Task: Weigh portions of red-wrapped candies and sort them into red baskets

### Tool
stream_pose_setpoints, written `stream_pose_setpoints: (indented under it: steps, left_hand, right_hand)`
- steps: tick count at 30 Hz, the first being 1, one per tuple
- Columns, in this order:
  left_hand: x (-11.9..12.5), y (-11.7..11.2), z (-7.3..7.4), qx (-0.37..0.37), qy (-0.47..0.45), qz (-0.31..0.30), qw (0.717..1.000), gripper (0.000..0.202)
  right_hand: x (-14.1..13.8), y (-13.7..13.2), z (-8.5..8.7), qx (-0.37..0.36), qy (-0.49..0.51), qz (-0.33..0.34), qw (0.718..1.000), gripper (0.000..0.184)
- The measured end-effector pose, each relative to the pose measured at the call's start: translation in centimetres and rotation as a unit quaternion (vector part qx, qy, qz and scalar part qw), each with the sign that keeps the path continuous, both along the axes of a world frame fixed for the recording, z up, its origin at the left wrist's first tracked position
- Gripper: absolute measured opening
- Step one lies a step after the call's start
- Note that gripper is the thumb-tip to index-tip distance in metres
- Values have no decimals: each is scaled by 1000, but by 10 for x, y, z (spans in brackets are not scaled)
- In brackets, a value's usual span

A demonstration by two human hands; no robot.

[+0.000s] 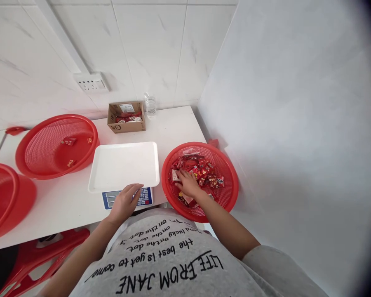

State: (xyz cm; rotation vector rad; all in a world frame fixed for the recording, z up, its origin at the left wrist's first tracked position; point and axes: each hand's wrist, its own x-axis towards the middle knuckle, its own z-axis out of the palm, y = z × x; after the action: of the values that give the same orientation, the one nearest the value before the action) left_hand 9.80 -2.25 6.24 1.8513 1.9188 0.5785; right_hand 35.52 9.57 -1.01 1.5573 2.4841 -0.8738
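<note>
My left hand [125, 201] rests at the front of a digital scale [146, 197], over part of its blue keypad, with the fingers stretched out and nothing held. On top of the scale lies a white tray [123, 165] with a bare surface. My right hand [189, 184] reaches into a red mesh basket [231, 185] of red snack packets [205, 167]. Its fingers are spread over the packets, and the fingertips touch or nearly touch a pale packet [174, 176]. The undersides of the right fingers are hidden.
Left of the scale, a large red basket [40, 142] holds a few packets; another red basket [12, 206] stands nearer. Along the wall are a small cardboard box [126, 126] of packets and a clear plastic container [150, 105]. A red stool [58, 251] is below the table's front edge.
</note>
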Motion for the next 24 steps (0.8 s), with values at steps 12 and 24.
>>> stream_pose_setpoints:
  steps: [12,24]
  left_hand:
    - [53,18,-14,-280,-98,-84,951,62]
    - [72,28,-38,-343,-395,-26,852,76]
  right_hand:
    - [47,63,2,-3,-14,-225,974,59]
    - [52,-5,13,30,95,-31,995,42]
